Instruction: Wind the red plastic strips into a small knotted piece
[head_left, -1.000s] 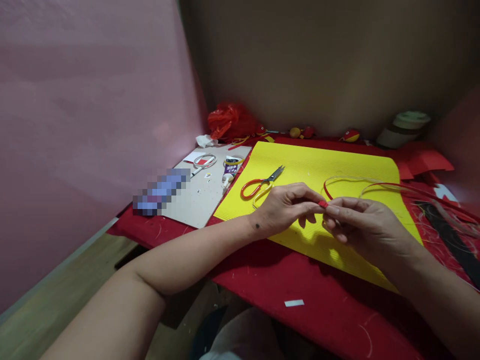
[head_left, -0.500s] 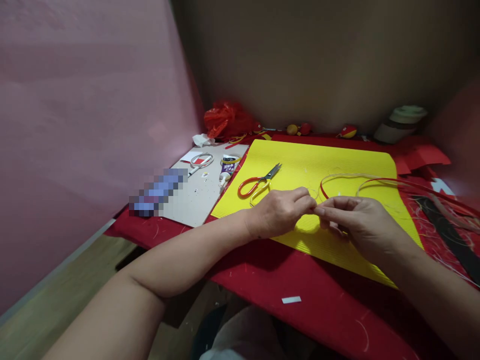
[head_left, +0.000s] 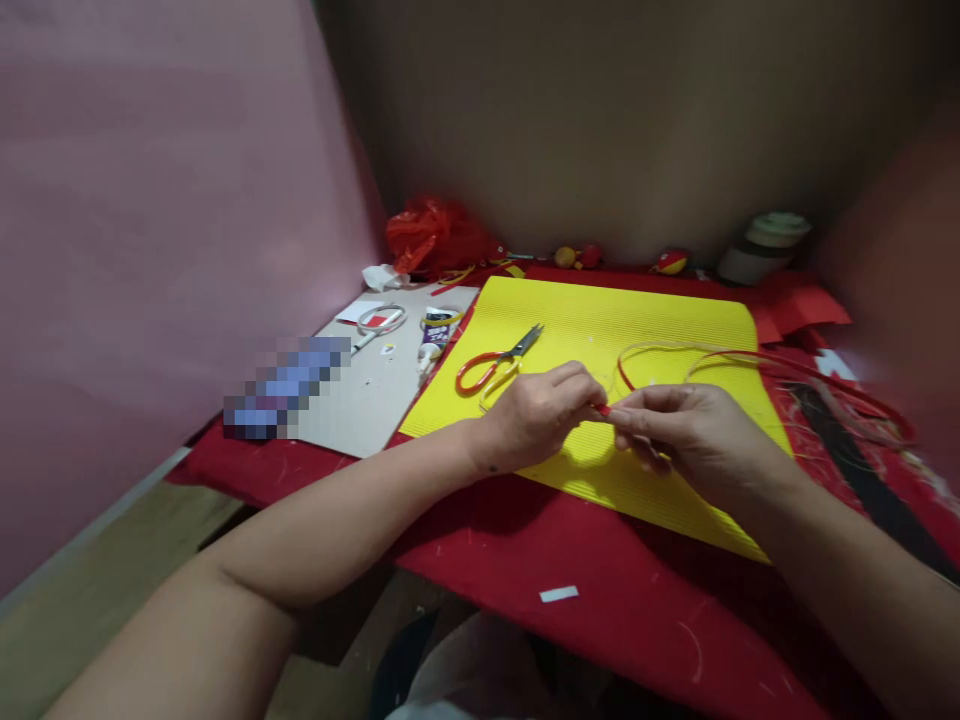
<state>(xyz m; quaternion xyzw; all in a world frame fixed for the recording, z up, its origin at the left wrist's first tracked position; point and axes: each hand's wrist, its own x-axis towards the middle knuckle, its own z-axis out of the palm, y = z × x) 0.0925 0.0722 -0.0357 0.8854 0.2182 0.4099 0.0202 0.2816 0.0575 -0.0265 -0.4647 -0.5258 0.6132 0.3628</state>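
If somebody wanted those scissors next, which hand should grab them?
Probably the left hand: it is close beside the scissors, while the right hand is farther off. Both seem to be pinching the small red piece, so the left would have to let go first.

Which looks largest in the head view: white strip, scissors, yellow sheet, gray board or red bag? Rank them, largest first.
1. Yellow sheet
2. Gray board
3. Red bag and scissors: unranked; similar spans, and the bag lies farther away
4. White strip
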